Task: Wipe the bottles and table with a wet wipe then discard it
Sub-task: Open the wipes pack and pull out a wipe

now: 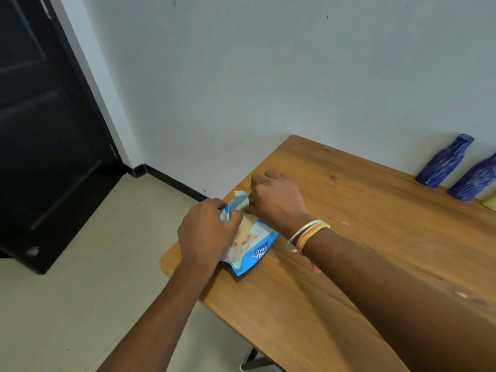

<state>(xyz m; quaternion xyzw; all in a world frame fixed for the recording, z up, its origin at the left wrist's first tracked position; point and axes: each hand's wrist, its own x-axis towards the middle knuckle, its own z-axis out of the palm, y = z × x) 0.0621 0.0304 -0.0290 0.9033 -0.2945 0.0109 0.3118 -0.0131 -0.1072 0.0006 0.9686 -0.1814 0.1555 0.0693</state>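
A blue and white wet-wipe pack point(253, 245) lies near the left end of the wooden table point(362, 224). My left hand point(206, 232) grips the pack's left edge. My right hand point(276, 202), with bangles and a thread at the wrist, has its fingers curled at the pack's torn top opening, pinching there; what they pinch is hidden. Two dark blue bottles stand against the wall at the far right, one point(444, 162) upright beside the other point(473, 179).
A yellow object point(489, 203) peeks in at the right edge beside the bottles. A black door point(45, 124) stands at the left. The table's left edge drops to a beige tiled floor point(94, 304). A table leg point(252, 363) shows below.
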